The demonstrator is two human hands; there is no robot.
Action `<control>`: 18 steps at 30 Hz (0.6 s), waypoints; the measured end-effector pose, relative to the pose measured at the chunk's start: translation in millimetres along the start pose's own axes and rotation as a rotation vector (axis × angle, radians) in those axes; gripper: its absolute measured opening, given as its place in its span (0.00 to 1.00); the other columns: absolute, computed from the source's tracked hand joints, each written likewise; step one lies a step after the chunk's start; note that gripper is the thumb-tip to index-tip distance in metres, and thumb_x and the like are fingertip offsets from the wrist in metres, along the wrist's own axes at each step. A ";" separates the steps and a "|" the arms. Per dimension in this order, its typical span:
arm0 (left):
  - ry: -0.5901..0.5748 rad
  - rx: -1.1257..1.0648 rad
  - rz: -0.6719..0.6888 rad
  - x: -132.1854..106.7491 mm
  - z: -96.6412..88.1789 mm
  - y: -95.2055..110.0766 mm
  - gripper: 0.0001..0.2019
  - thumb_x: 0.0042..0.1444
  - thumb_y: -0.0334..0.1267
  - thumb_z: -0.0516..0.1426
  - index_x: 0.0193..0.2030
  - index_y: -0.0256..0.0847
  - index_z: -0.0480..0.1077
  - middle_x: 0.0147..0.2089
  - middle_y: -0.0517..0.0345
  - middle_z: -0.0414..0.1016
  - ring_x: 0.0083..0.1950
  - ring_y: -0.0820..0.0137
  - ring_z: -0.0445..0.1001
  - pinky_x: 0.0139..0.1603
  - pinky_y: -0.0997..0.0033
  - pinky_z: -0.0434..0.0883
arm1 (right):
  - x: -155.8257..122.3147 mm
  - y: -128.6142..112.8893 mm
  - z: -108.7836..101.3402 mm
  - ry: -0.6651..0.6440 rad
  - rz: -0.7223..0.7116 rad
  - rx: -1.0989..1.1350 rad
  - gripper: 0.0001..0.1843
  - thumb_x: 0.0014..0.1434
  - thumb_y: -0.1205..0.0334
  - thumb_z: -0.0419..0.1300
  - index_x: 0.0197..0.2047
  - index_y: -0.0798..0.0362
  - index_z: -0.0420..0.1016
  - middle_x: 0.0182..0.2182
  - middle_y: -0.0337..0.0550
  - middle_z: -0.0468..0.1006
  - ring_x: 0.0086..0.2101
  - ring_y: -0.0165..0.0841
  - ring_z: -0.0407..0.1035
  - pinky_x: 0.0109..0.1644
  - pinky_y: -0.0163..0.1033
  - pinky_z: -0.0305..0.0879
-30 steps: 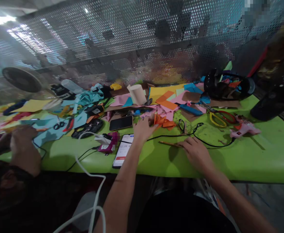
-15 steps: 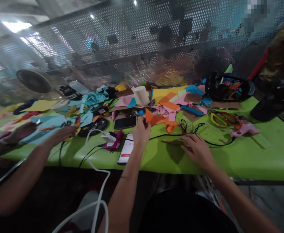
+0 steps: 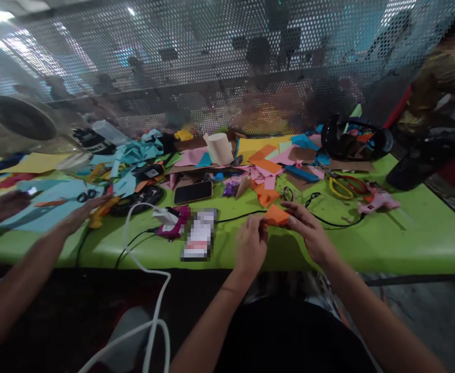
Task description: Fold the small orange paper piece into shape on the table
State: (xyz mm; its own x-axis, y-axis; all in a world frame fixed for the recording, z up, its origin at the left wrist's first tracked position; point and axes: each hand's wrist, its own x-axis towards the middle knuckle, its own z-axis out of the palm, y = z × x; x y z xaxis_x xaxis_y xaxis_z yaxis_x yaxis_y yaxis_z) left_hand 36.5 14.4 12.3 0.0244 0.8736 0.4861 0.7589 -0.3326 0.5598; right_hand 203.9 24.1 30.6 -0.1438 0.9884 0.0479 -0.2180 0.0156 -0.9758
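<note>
Holding the orange paper [image 3: 277, 215]: both hands have it between them, over the near part of the green bench [image 3: 425, 238].
Left hand [image 3: 251, 241]: fingers curled in and grasping the paper's left edge.
Right hand [image 3: 308, 230]: thumb and fingers pinching the paper's right edge.
Paper's gap to the bench: cannot tell whether it touches.
Just beyond the paper: loose orange scraps [image 3: 265, 196] and a black cable [image 3: 322, 223] running to a pink corded tool [image 3: 380, 202] on the right.
Left of the hands: a phone with a lit screen [image 3: 199, 235], a dark phone [image 3: 193, 192] behind it, and a magenta socket block [image 3: 176, 223] with a white plug [image 3: 166, 217] in it.
Right and farther back: scissors [image 3: 339, 187] with yellow and red handles, near a dark bottle [image 3: 401, 173].
Middle back: a white roll [image 3: 218, 149] standing among coloured paper sheets.
Far left: a co-worker's two forearms, one hand [image 3: 77, 215] reaching over blue paper [image 3: 48, 217].
Behind the bench: a perforated metal screen [image 3: 211, 77], with a round fan [image 3: 21, 118] at left.
Far right: another person in a yellowish top [image 3: 437, 77].
</note>
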 end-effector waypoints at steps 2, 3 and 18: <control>-0.002 0.013 0.049 -5.4 1.2 -3.2 0.14 0.56 0.23 0.51 0.45 0.43 0.66 0.42 0.55 0.76 0.43 0.65 0.75 0.44 0.65 0.71 | -1.9 -0.7 -0.1 -0.020 0.004 0.021 0.26 0.55 0.47 0.64 0.54 0.49 0.71 0.50 0.47 0.76 0.50 0.39 0.71 0.51 0.43 0.69; -0.005 0.009 0.066 -7.5 1.4 -4.3 0.14 0.56 0.23 0.51 0.45 0.43 0.66 0.42 0.54 0.76 0.43 0.65 0.75 0.44 0.65 0.71 | -2.4 -0.6 -0.5 -0.022 0.009 0.010 0.25 0.54 0.49 0.65 0.53 0.49 0.71 0.50 0.47 0.77 0.49 0.39 0.71 0.50 0.43 0.69; -0.154 -0.615 -0.184 -9.7 -21.5 8.9 0.04 0.57 0.32 0.60 0.39 0.39 0.74 0.38 0.55 0.79 0.39 0.70 0.76 0.42 0.70 0.74 | -4.4 8.7 -17.4 0.016 -0.019 -0.334 0.14 0.49 0.54 0.69 0.37 0.50 0.77 0.34 0.42 0.80 0.35 0.36 0.73 0.41 0.41 0.68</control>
State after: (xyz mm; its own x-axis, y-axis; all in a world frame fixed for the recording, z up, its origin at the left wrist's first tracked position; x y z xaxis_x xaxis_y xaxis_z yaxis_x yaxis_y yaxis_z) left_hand 29.0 -4.7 27.0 0.0570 0.9613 0.2694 0.2501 -0.2750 0.9283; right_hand 219.4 22.6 18.1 -0.1267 0.9897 0.0663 0.1080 0.0803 -0.9909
